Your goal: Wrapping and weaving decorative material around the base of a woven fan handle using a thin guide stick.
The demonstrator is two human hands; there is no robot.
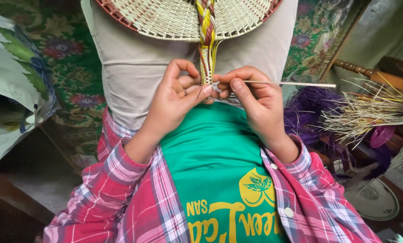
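A woven straw fan point(174, 18) with a red rim lies on my lap, its braided yellow, red and green handle point(206, 49) pointing toward me. My left hand point(174, 96) pinches the lower end of the handle between thumb and fingers. My right hand point(255, 101) meets it at the handle's tip and grips a thin pale reed strip point(291, 83) that sticks out to the right. Both hands touch at the handle end, where the strand ends are partly hidden by my fingers.
A bundle of purple fibre point(307, 110) and a sheaf of pale straw point(372, 110) lie at my right. Another small woven fan point(375, 200) rests lower right. A floral cloth point(71, 67) covers the surface behind, with a leaf-print cushion point(12, 85) at left.
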